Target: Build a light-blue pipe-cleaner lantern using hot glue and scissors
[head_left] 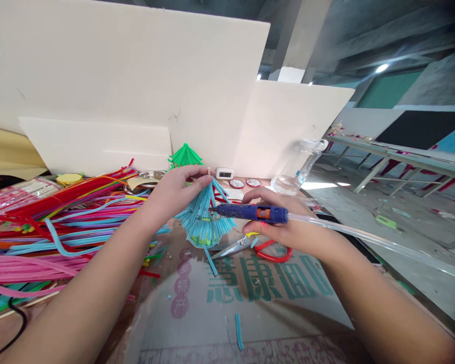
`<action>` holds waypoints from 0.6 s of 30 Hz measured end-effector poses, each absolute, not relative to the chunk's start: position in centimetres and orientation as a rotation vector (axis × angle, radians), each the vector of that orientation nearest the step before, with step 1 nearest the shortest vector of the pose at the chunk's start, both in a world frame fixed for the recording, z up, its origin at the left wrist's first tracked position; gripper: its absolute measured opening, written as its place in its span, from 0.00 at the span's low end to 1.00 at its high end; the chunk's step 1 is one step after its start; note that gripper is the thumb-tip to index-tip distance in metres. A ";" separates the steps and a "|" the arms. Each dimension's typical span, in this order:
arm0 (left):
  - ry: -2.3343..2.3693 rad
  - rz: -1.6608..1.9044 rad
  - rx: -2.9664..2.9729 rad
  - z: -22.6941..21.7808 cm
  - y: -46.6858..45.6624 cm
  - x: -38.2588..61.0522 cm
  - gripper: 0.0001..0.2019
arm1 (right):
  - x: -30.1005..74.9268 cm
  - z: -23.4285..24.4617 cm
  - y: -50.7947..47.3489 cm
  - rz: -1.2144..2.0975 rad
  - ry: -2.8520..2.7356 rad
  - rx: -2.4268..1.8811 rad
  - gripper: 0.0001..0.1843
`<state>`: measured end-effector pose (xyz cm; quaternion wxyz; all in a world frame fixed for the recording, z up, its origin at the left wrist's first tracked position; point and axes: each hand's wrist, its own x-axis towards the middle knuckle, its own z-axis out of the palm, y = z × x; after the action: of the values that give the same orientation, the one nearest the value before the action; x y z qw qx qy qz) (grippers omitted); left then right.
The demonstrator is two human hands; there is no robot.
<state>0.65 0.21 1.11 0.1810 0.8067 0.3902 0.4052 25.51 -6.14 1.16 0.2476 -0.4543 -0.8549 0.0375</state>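
Note:
My left hand [176, 191] pinches the top of a small blue umbrella-shaped piece [205, 220] made of pipe cleaners on a wooden stick, holding it above the cardboard. My right hand [284, 222] grips a blue glue gun [252, 212] with a clear glue stick [364, 240] trailing out to the right. The gun's nozzle touches the blue piece's side. A green piece of the same shape [185, 155] stands behind.
A heap of coloured pipe cleaners [56, 222] fills the left. Red-handled scissors [250, 246] lie under the glue gun on printed cardboard [250, 298]. A clear bottle [298, 167], a small clock [224, 173] and white boards [136, 91] stand behind.

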 end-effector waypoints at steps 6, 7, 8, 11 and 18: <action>1.107 1.139 2.281 1.1 0.3 0.7 0.19 | 25.5 1.2 -6.2 0.090 -2.339 -1.222 0.25; 1.111 1.141 2.276 1.1 0.3 0.7 0.19 | 25.5 1.2 -6.2 0.097 -2.340 -1.227 0.25; 1.114 1.141 2.272 1.1 0.3 0.7 0.19 | 25.4 1.3 -6.2 0.103 -2.341 -1.225 0.25; 1.121 1.137 2.264 1.0 0.4 0.7 0.19 | 25.5 1.3 -6.2 0.111 -2.325 -1.194 0.24; 1.114 1.130 2.275 0.9 0.4 0.6 0.19 | 25.8 1.1 -5.8 0.092 -2.242 -1.202 0.24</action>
<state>0.56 0.43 0.92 0.1828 0.8063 0.3948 0.4007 25.83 -5.78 1.12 0.2936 -0.4514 -0.8419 0.0346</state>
